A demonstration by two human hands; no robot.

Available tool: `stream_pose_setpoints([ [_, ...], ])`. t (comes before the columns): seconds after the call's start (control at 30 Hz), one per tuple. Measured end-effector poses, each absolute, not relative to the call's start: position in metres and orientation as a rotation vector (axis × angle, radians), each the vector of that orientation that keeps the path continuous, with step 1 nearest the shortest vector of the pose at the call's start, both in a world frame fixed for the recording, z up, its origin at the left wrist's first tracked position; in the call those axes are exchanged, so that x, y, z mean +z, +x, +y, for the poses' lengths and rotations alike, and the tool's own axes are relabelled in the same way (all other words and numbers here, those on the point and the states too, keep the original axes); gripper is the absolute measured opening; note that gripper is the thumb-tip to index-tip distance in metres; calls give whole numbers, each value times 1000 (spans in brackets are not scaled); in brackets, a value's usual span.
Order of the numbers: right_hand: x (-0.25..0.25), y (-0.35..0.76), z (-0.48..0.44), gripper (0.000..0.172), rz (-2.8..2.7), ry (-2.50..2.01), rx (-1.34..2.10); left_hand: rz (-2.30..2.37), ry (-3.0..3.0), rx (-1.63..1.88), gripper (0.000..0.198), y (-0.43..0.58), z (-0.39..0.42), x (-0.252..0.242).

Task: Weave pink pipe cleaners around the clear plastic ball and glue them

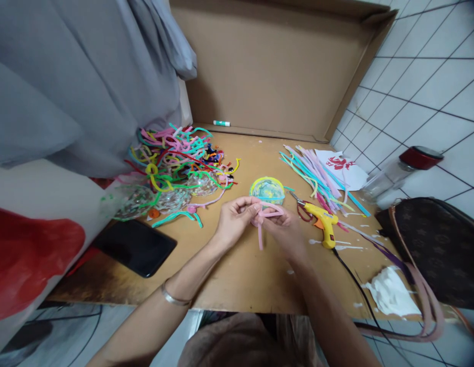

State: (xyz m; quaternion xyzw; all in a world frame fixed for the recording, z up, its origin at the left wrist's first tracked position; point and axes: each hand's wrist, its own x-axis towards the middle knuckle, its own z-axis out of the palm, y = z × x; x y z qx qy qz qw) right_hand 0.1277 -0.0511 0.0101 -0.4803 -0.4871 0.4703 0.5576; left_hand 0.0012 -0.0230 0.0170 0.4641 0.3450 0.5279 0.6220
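Because the pink fuzzy stem (261,233) seems soft and easy to bend, it asks for small, patient movements of the fingers. It is held low over the middle of the table (237,275), with the left hand (237,216) pinching it narrowly from nine o'clock, and the right hand (285,229) gripping it, also narrowly, from three o'clock. One bent part stretches toward two o'clock, and one loose end hangs toward six o'clock. The place where these parts meet is partly hidden by the fingers, so one cannot tell whether it is twisted.

For a neat result, the left hand should hold this meeting place firmly, while the right hand makes the bend little by little, without strong pulling, which could leave a crooked fold. It would also be wise to keep the stem away from the yellow glue gun (324,221) at three o'clock, whose nozzle may be hot, and from the yellow-rimmed disc (267,188) just beyond, at twelve o'clock.
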Motion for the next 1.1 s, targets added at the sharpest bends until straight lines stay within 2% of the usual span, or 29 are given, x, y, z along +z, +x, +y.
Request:
stream_pose_setpoints([
  [0.13, 8, 133, -49, 21, -1089, -1104, 1178, 804, 1044, 1224, 39, 0, -22, 19],
  [0.3, 11, 139, -48, 18, -1007, -944, 1280, 779, 994, 1217, 38, 0, -20, 17],
  [0.53, 24, 150, -51, 6, -976, -880, 1500, 651, 753, 1092, 36, -5, -14, 16],
  [0.83, 16, 143, -49, 25, -930, -873, 1295, 548, 554, 1013, 22, -7, -9, 12],
  [1.1, 13, 142, -50, 26, -924, -1033, 1265, 498, 525, 997, 21, -6, -10, 11],
])
